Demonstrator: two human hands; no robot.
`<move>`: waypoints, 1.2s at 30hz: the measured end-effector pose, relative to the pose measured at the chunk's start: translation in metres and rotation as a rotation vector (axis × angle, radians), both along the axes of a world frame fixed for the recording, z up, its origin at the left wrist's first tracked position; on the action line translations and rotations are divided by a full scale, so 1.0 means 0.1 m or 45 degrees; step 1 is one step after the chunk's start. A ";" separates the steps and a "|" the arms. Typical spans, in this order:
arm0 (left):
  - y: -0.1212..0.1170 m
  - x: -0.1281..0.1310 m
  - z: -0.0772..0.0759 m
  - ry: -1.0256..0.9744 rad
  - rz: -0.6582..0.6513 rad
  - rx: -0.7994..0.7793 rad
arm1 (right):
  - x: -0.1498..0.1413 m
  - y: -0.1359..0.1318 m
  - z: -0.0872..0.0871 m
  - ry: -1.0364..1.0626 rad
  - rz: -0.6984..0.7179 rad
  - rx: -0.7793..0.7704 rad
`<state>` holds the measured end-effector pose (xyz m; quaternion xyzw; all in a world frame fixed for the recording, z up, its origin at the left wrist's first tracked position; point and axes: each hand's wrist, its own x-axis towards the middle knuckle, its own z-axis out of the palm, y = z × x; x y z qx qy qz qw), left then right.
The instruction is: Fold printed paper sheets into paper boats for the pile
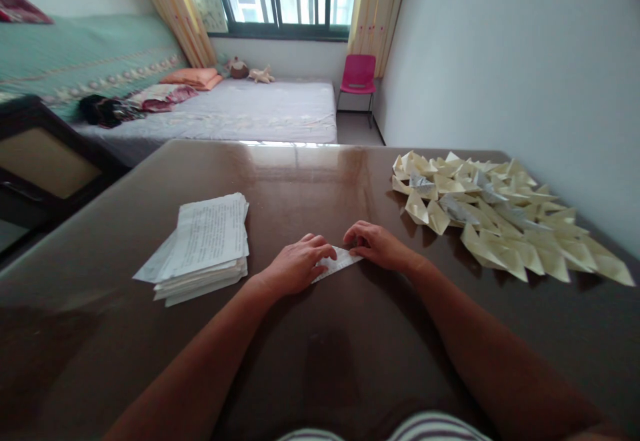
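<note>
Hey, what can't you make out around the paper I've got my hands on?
All in the head view:
- Part of the small paper: hidden by the left hand.
- Wording on the stack's top sheet: too small and blurred.
- Exact count of folded pieces: they overlap.
- Most of the striped clothing: cut off by the bottom edge.

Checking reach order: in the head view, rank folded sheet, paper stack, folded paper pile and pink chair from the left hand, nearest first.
From the left hand:
1. Folded sheet, touching it.
2. Paper stack, on its left.
3. Folded paper pile, right side of the table.
4. Pink chair, beyond the table, near the window.
</note>
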<state>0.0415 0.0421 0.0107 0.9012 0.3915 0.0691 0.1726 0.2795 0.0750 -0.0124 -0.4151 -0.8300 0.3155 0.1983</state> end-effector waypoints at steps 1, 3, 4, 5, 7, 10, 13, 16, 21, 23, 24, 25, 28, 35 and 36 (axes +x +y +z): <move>-0.01 0.01 0.02 0.023 -0.037 0.017 | 0.03 0.02 0.00 -0.001 -0.006 -0.008; -0.03 0.02 0.05 0.067 -0.090 0.035 | 0.08 0.06 0.00 -0.015 -0.034 0.019; -0.03 0.02 0.06 0.083 -0.105 0.041 | 0.10 0.07 0.00 -0.013 -0.076 0.051; -0.03 0.02 0.06 0.093 -0.114 0.045 | 0.11 0.09 0.01 -0.001 -0.136 0.085; -0.04 0.01 0.06 0.095 -0.111 0.053 | 0.12 0.09 0.02 0.035 -0.234 0.114; -0.03 0.00 0.05 0.079 -0.098 0.050 | 0.07 0.05 0.06 0.029 -0.167 0.063; -0.03 0.01 0.04 0.075 -0.085 0.051 | -0.01 -0.02 0.08 -0.088 -0.009 0.085; -0.02 0.02 0.01 0.052 -0.054 0.111 | -0.04 -0.07 0.09 -0.212 0.001 0.017; 0.06 -0.04 -0.03 0.024 0.368 0.233 | -0.02 -0.08 0.12 -0.362 -0.127 -0.116; 0.09 -0.08 -0.05 0.005 0.531 0.170 | -0.02 -0.10 0.15 -0.426 -0.137 -0.107; 0.11 -0.09 -0.07 -0.013 0.572 0.130 | -0.03 -0.11 0.17 -0.452 -0.133 -0.109; 0.11 -0.10 -0.09 -0.032 0.587 0.098 | -0.05 -0.12 0.18 -0.471 -0.127 -0.112; 0.13 -0.06 -0.18 -0.068 0.567 0.119 | -0.08 -0.14 0.20 -0.492 -0.109 -0.110; 0.12 0.11 -0.27 -0.109 0.418 0.397 | -0.05 -0.12 0.17 -0.483 -0.087 -0.122; 0.10 0.13 -0.26 -0.091 0.340 0.403 | -0.04 -0.12 0.17 -0.479 -0.082 -0.130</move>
